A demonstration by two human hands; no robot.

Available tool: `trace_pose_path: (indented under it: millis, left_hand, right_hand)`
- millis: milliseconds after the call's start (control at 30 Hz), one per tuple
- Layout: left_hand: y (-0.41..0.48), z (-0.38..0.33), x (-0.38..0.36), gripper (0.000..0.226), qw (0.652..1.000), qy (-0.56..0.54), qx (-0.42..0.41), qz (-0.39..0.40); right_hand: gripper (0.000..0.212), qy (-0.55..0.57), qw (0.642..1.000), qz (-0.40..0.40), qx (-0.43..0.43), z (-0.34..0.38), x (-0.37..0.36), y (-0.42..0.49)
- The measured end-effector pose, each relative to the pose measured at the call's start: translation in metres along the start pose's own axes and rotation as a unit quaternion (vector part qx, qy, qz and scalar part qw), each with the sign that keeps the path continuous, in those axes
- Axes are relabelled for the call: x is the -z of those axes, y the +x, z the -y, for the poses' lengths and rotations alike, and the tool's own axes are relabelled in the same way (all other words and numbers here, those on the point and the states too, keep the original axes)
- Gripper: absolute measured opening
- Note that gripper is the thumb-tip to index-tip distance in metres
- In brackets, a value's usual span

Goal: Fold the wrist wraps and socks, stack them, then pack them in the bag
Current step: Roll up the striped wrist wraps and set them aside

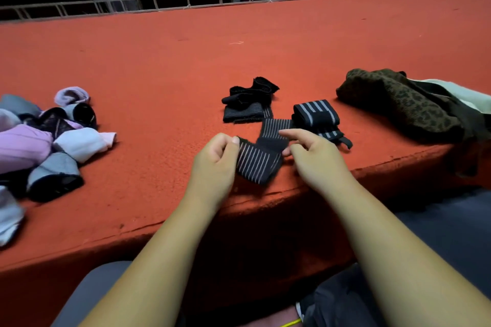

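Both hands are on the same striped wrist wrap (256, 163) at lower centre of the frame, just inside the near edge of the red carpeted platform (164, 66). The left hand (215, 159) pinches the wrap's near free end between thumb and curled fingers. The right hand (310, 151) pinches it at a bend a little further along, index finger laid across the top. Between the two grips the band runs left to right, and past the right hand it turns away towards the middle of the frame, ending in a loose black tangle. The unfolded length therefore lies beyond the hands, on the far side and slightly left. Each hand is about equally near its own end, so the next fold probably means carrying the held section forward over that trailing part. A rolled wrist wrap (316, 114) sits just right of the band, with the leopard-print bag (398, 103) further right. The socks (53, 141) lie heaped well apart at the left edge.
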State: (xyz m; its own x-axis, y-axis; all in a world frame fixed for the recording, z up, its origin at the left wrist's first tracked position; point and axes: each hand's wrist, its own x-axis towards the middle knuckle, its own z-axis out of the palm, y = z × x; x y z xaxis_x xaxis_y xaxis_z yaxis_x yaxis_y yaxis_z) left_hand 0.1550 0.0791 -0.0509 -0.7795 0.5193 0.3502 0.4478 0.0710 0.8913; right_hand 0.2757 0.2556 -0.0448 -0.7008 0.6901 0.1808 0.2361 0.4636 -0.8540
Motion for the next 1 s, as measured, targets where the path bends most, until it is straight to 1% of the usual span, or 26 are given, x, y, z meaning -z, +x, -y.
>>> trace_pose_path:
  millis: [67, 133, 200, 267, 300, 333, 367, 433, 467, 500, 533, 567, 600, 633, 667, 700, 733, 767, 800, 867, 900, 967, 1000]
  left_hand:
    - [-0.008, 0.001, 0.018, 0.037, 1.0, 0.004, 0.019, 0.003]
    - [-0.014, 0.003, 0.039, 0.041, 0.999, 0.026, 0.029, 0.003]
    - [-0.018, 0.001, 0.061, 0.043, 0.998, 0.047, 0.038, -0.002]
    - [-0.025, -0.005, 0.077, 0.038, 0.997, 0.015, 0.068, -0.032]
    - [-0.029, -0.007, 0.083, 0.034, 0.991, -0.048, 0.105, -0.066]
    - [-0.031, -0.007, 0.09, 0.031, 0.973, -0.144, 0.152, -0.099]
    - [-0.032, -0.007, 0.098, 0.026, 0.941, -0.248, 0.196, -0.123]
    - [-0.032, -0.003, 0.118, 0.016, 0.856, -0.429, 0.238, -0.165]
    - [-0.03, 0.003, 0.13, 0.015, 0.819, -0.491, 0.238, -0.177]
    - [-0.029, 0.009, 0.14, 0.017, 0.797, -0.526, 0.233, -0.185]
    - [-0.028, 0.016, 0.149, 0.018, 0.79, -0.532, 0.232, -0.197]
    - [-0.026, 0.023, 0.154, 0.02, 0.799, -0.515, 0.229, -0.211]
    - [-0.024, 0.028, 0.158, 0.026, 0.815, -0.485, 0.221, -0.228]
    - [-0.023, 0.029, 0.16, 0.042, 0.84, -0.443, 0.205, -0.238]
    - [-0.023, 0.029, 0.16, 0.06, 0.876, -0.377, 0.181, -0.242]
    - [-0.025, 0.028, 0.159, 0.072, 0.918, -0.285, 0.144, -0.236]
    - [-0.027, 0.024, 0.156, 0.077, 0.954, -0.188, 0.098, -0.212]
    - [-0.03, 0.022, 0.153, 0.074, 0.978, -0.108, 0.051, -0.173]
    - [-0.034, 0.018, 0.15, 0.064, 0.991, -0.051, 0.014, -0.127]
    - [-0.043, 0.009, 0.142, 0.037, 0.998, 0.039, -0.047, -0.027]
    - [-0.047, 0.006, 0.139, 0.029, 0.993, 0.086, -0.081, 0.005]
    - [-0.05, 0.006, 0.133, 0.025, 0.974, 0.175, -0.14, 0.032]
    - [-0.049, 0.007, 0.131, 0.024, 0.967, 0.204, -0.148, 0.037]
  right_hand:
    - [0.05, -0.019, 1.0, 0.019, 0.0, 0.006, -0.011, -0.002]
    - [0.053, -0.088, 0.995, 0.042, 0.013, 0.01, -0.022, -0.003]
    - [0.06, -0.161, 0.984, 0.066, 0.034, 0.014, -0.03, -0.005]
    - [0.065, -0.199, 0.974, 0.1, 0.045, 0.019, -0.035, -0.006]
    - [0.065, -0.216, 0.967, 0.124, 0.054, 0.023, -0.038, -0.008]
    - [0.063, -0.233, 0.96, 0.144, 0.064, 0.025, -0.042, -0.009]
    - [0.058, -0.244, 0.955, 0.154, 0.073, 0.027, -0.046, -0.011]
    - [0.037, -0.24, 0.957, 0.134, 0.091, 0.03, -0.055, -0.012]
    - [0.026, -0.231, 0.961, 0.115, 0.097, 0.032, -0.059, -0.013]
    - [0.018, -0.217, 0.966, 0.101, 0.101, 0.034, -0.064, -0.013]
    - [0.013, -0.201, 0.969, 0.092, 0.111, 0.038, -0.068, -0.014]
    - [0.009, -0.183, 0.97, 0.088, 0.131, 0.041, -0.073, -0.015]
    - [0.007, -0.162, 0.971, 0.086, 0.152, 0.045, -0.077, -0.016]
    - [0.005, -0.132, 0.974, 0.083, 0.166, 0.05, -0.08, -0.018]
    - [0.005, -0.095, 0.977, 0.084, 0.169, 0.054, -0.083, -0.021]
    - [0.007, -0.052, 0.981, 0.092, 0.164, 0.059, -0.085, -0.024]
    - [0.009, -0.007, 0.982, 0.11, 0.155, 0.062, -0.086, -0.026]
    - [0.009, 0.034, 0.98, 0.133, 0.145, 0.063, -0.089, -0.029]
    - [0.009, 0.066, 0.976, 0.159, 0.137, 0.065, -0.09, -0.033]
    - [0.014, 0.101, 0.963, 0.209, 0.137, 0.066, -0.092, -0.039]
    - [0.017, 0.108, 0.958, 0.226, 0.14, 0.066, -0.093, -0.042]
    - [0.02, 0.108, 0.955, 0.239, 0.138, 0.066, -0.094, -0.045]
    - [0.021, 0.109, 0.955, 0.242, 0.135, 0.066, -0.094, -0.046]
